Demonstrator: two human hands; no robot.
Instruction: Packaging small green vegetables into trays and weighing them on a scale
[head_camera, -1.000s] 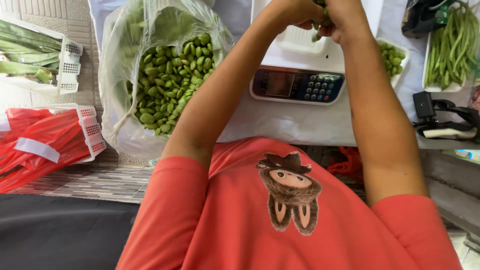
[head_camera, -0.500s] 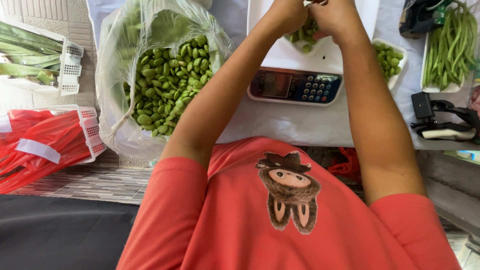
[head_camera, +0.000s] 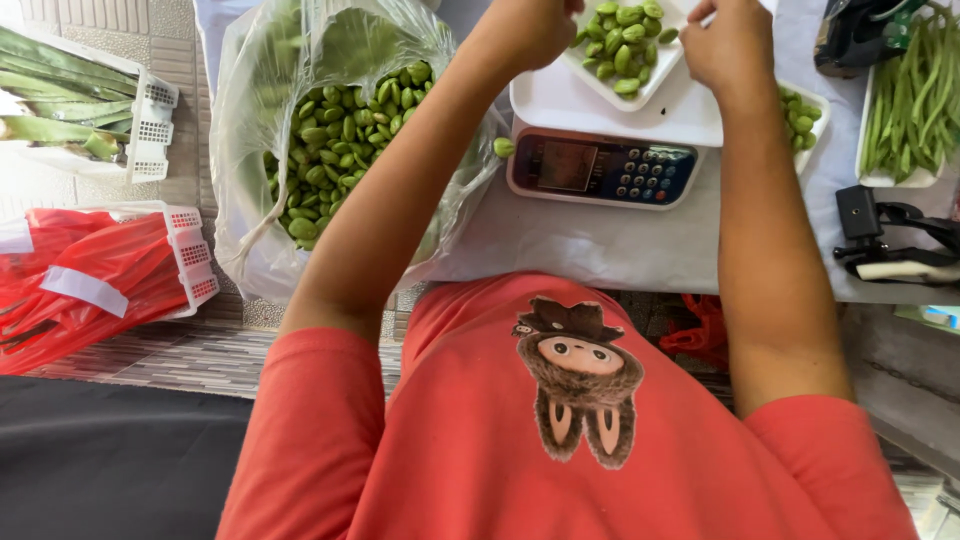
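From the head camera, looking down, we see both arms stretched out over the table. Our left hand (head_camera: 530, 30) is curled into a loose fist at the left edge of a white foam tray (head_camera: 660, 62); whether it pinches anything we cannot tell, as the fingers are turned away from us. Our right hand (head_camera: 728, 42) hangs over the tray's right side, fingers bent inwards, and whether it holds anything is just as hidden.

That tray sits on one digital scale (head_camera: 600, 165) with a white platform, and it holds shelled green beans (head_camera: 622, 40): roughly fifteen show, with more cut off by the top edge. One stray bean (head_camera: 503, 147) lies just beside the scale's left corner.

To the right of our right forearm, a second white tray (head_camera: 815, 120) peeks out with a handful of beans in it, half hidden by the arm. To the left, one big clear plastic bag (head_camera: 330, 140) stands open, packed with beans too many to count.

Far right, one tray of long green beans (head_camera: 915, 100). On the floor to the left there are two white plastic baskets: the upper (head_camera: 150, 130) holds long green pods, the lower (head_camera: 185, 255) red plastic bags.
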